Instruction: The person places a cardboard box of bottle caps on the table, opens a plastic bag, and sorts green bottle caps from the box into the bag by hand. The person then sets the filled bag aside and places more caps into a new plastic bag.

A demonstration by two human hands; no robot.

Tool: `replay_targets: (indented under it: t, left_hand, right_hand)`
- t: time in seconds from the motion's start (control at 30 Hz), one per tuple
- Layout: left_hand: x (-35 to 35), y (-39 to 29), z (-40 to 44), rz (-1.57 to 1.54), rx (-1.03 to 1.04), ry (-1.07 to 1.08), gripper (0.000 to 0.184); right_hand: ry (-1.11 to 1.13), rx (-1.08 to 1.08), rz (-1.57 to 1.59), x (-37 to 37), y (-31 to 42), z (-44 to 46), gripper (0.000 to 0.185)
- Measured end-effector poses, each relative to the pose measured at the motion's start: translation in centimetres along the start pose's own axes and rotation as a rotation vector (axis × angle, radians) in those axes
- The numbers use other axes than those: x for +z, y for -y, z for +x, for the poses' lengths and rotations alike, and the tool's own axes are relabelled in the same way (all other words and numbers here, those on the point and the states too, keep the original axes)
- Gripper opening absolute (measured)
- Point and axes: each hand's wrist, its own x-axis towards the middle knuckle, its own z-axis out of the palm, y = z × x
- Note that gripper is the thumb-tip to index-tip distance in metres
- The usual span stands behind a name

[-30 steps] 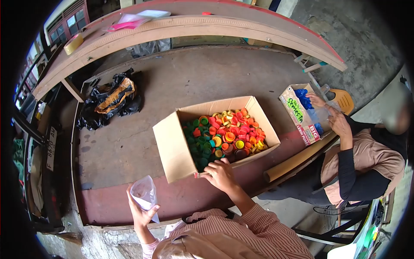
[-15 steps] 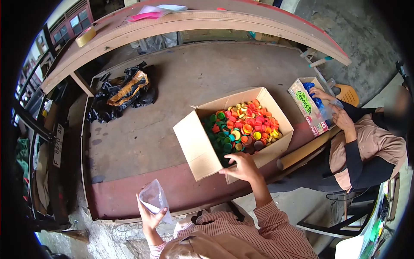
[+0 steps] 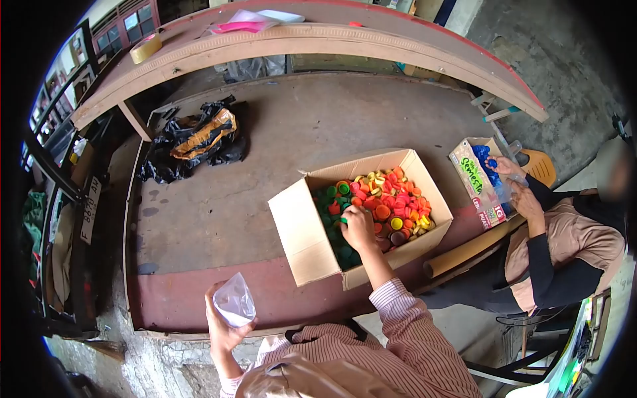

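"Where are the caps?"

"Loose caps lie heaped in the cardboard box, under and around my right hand. A green cap is at my fingertips, but I can't tell whether they're closed on it."

"And your other hand?"

"My left hand is well apart from the right, off to its left and nearer my body. I have a clear plastic bag pinched there between thumb and fingers, by the near edge of the table."

"What lies farther out?"

"To the right of my right hand, a printed carton holds blue things. A co-worker sits beyond the tube, both hands near that carton. Ahead of my left hand there's crumpled black plastic, and past that, a tape roll on a raised shelf."
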Motion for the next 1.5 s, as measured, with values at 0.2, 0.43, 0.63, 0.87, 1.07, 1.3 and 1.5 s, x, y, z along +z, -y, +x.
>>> replay_targets:
  t: [0.2, 0.43, 0.63, 0.87, 1.07, 1.3, 1.5]
  left_hand:
    - [1.3, -0.3, 1.1, 0.027, 0.007, -0.026, 0.085]
    - [3.1, 0.2, 2.1, 0.095, 0.043, 0.077, 0.084]
    - [3.3, 0.2, 2.3, 0.112, 0.019, 0.128, 0.086]
    - [3.3, 0.0, 2.4, 0.088, 0.018, 0.105, 0.086]
    - [5.1, -0.8, 5.0, 0.079, 0.208, 0.163, 0.081]
    - [8.1, -0.3, 4.7, -0.161, 0.182, 0.103, 0.08]
    - [8.5, 0.2, 4.1, -0.15, 0.191, 0.07, 0.08]
  right_hand:
    - [-0.004, 0.625, 1.419, -1.2, -0.1, 0.6, 0.028]
    - [0.154, 0.658, 2.421, -3.3, -0.2, -0.3, 0.037]
    - [0.003, 0.692, 2.213, -3.9, 0.9, -0.3, 0.039]
    - [-0.18, 0.846, 2.058, -3.4, -0.3, -1.1, 0.018]
    - [0.01, 0.342, 1.547, -9.2, 6.9, -1.0, 0.032]
    - [0.173, -0.299, 0.62, -12.5, 14.9, -2.7, 0.06]
    - [0.231, -0.284, 0.857, -13.7, 14.8, -2.2, 0.052]
